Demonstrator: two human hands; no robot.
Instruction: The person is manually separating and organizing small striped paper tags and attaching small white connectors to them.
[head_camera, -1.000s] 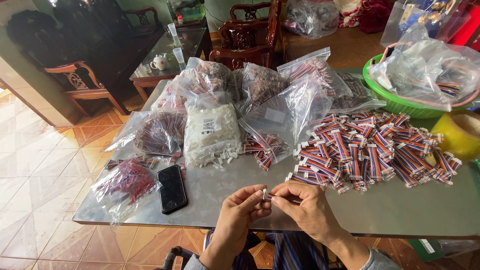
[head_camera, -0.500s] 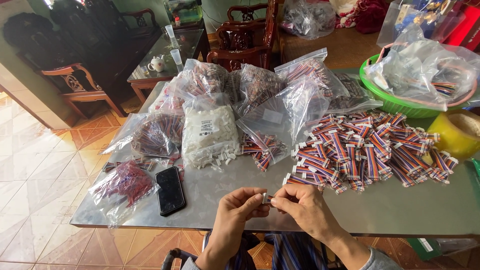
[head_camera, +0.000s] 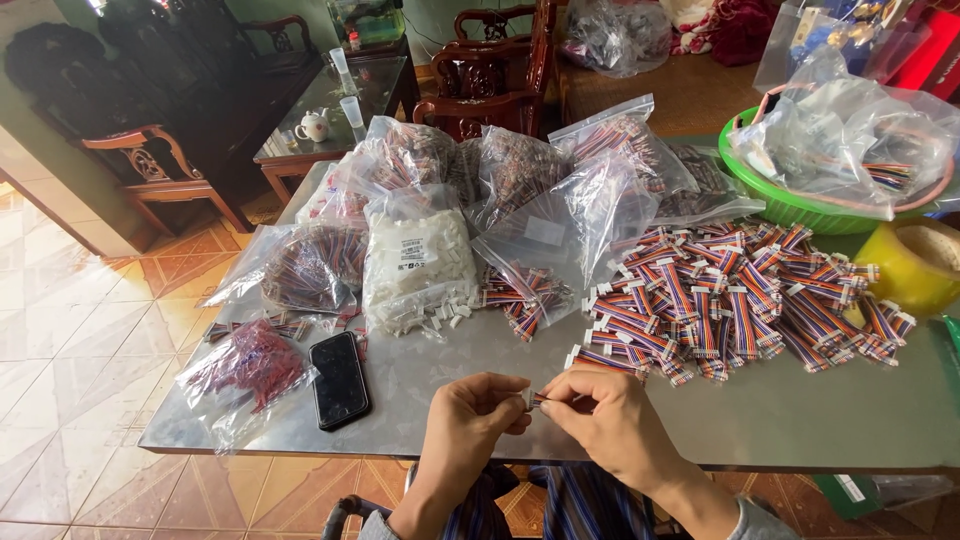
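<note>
My left hand (head_camera: 474, 423) and my right hand (head_camera: 605, 420) meet over the near edge of the grey metal table (head_camera: 820, 420). Together they pinch a small white connector with a short multicoloured wire end (head_camera: 533, 399). The left fingertips hold the white plastic piece, and the right fingertips hold the wire end against it. Just beyond my right hand spreads a big heap of striped ribbon-wire pieces with white plugs (head_camera: 735, 300). A clear bag of loose white connectors (head_camera: 420, 272) lies open behind my left hand.
A black phone (head_camera: 338, 379) lies left of my hands, beside a bag of red parts (head_camera: 248, 366). Several clear bags of wires (head_camera: 560, 190) crowd the table's middle. A green basket (head_camera: 800, 205) and a yellow tape roll (head_camera: 915, 268) stand at right. Wooden chairs stand beyond.
My hands stay together at the table's edge, working the small piece; the fingers shifted slightly. The view tilted a little. Nothing else on the table moved.
</note>
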